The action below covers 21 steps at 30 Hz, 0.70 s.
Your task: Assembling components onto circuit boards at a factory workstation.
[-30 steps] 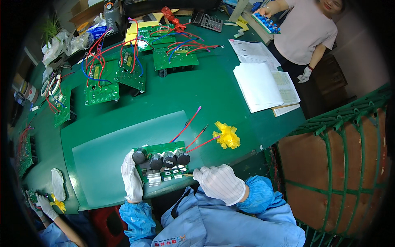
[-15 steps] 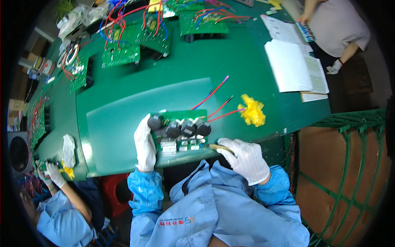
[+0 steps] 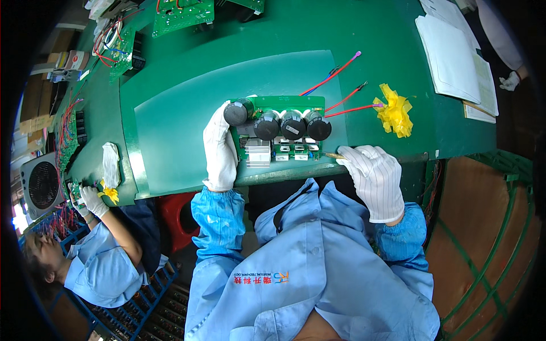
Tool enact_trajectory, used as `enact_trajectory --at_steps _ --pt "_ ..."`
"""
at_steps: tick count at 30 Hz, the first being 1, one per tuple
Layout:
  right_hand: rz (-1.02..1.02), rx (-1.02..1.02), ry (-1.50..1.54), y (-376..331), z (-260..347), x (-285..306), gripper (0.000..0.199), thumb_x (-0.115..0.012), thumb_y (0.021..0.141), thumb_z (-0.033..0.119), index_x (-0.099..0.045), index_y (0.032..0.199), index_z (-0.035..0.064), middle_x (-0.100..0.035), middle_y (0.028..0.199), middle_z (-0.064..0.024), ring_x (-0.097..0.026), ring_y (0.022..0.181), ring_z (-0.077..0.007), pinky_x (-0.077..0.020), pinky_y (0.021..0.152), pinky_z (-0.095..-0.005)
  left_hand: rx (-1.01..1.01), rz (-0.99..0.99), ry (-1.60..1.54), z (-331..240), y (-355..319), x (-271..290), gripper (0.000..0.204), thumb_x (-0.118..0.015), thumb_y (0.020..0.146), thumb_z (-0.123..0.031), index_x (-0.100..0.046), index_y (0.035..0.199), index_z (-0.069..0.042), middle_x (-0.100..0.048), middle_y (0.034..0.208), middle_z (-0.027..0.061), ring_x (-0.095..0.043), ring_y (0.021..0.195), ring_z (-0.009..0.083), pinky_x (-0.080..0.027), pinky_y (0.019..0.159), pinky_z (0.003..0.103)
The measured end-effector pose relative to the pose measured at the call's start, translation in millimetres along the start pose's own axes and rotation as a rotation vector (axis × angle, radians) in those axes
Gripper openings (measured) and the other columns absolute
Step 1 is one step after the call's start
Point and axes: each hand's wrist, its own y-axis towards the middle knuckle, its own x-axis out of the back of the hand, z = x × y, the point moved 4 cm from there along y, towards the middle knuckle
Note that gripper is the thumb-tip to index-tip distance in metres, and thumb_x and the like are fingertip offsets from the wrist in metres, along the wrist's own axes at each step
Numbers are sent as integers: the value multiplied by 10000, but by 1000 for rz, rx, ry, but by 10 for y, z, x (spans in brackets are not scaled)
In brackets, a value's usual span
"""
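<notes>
A green circuit board (image 3: pixel 278 103) lies near the table's front edge. It carries several large black capacitors (image 3: pixel 293 126), a silver heat sink (image 3: pixel 258 153) and a row of small parts along its near side. My gloved left hand (image 3: pixel 219 150) grips the board's left edge, its fingertips partly hidden behind the corner capacitor. In my gloved right hand (image 3: pixel 372 179) is a thin tan-coloured tool (image 3: pixel 334 156), pinched between the fingers. Its tip points at the board's near right corner; whether it touches cannot be made out. Red wires (image 3: pixel 346 98) and a blue one stretch from the board's far right side.
Crumpled yellow tape (image 3: pixel 394 111) sits right of the wires. Papers (image 3: pixel 449 54) lie at the far right. More wired boards (image 3: pixel 182 18) stand along the back and left. A co-worker (image 3: pixel 108 256) handles a board at the left, near a white glove (image 3: pixel 111 165) and a fan (image 3: pixel 42 183).
The whole view has shifted, so the board and both hands appear higher and further right. My hands keep their hold on the board and the tool, with the tool still by the near right corner.
</notes>
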Motion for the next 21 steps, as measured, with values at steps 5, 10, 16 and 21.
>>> enact_trajectory --at_steps 5,10,16,21 --pt "-43 32 -14 34 -34 -58 257 -759 830 184 -728 1076 120 -625 931 -25 -641 769 -224 -484 636 -373 50 -8 2 -29 -11 -41 419 -631 1038 -292 -629 1301 34 -656 1258 95 -613 1155 179 -466 1073 352" --pt "-12 45 82 35 -100 -98 246 -765 841 190 -725 1071 113 -634 897 -40 -652 744 -241 -492 602 -380 -60 5 46 -47 -42 -21 419 -614 1048 -285 -622 1312 40 -652 1268 99 -608 1166 179 -458 1084 355" --pt "-18 72 79 96 -116 -113 229 -762 850 188 -727 1062 109 -644 867 -34 -643 724 -240 -486 594 -373 -53 -7 104 -27 -35 18 405 -601 1054 -280 -636 1307 34 -653 1274 100 -600 1175 181 -433 1098 350" --pt "16 91 51 121 -88 -74 253 -734 835 144 -749 1087 118 -686 887 -42 -650 735 -255 -500 625 -376 -37 -10 124 -51 -34 15 383 -599 1054 -272 -656 1286 27 -656 1266 98 -595 1173 179 -425 1099 348"
